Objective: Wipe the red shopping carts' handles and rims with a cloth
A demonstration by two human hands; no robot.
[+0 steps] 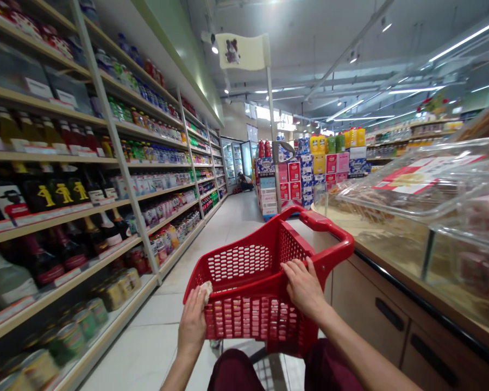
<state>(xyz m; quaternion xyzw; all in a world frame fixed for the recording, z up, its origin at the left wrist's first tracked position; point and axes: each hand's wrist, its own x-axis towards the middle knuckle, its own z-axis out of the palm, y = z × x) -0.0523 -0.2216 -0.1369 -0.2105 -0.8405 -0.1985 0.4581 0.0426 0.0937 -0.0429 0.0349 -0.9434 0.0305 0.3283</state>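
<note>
A red plastic shopping cart with perforated walls stands sideways in front of my knees. My left hand is closed around a crumpled whitish cloth, pressed against the corner of the cart's rim at its left end. Near the handle, the fingers of my right hand curl over the near rim of the cart. The palm sides of both hands are hidden. A tall pole with a pale flag rises behind the cart.
Shelves of bottles and cans line the left side. At right is a wooden counter with clear plastic food boxes. Stacked drink cartons stand ahead beside the tiled aisle. A person crouches near the far fridges.
</note>
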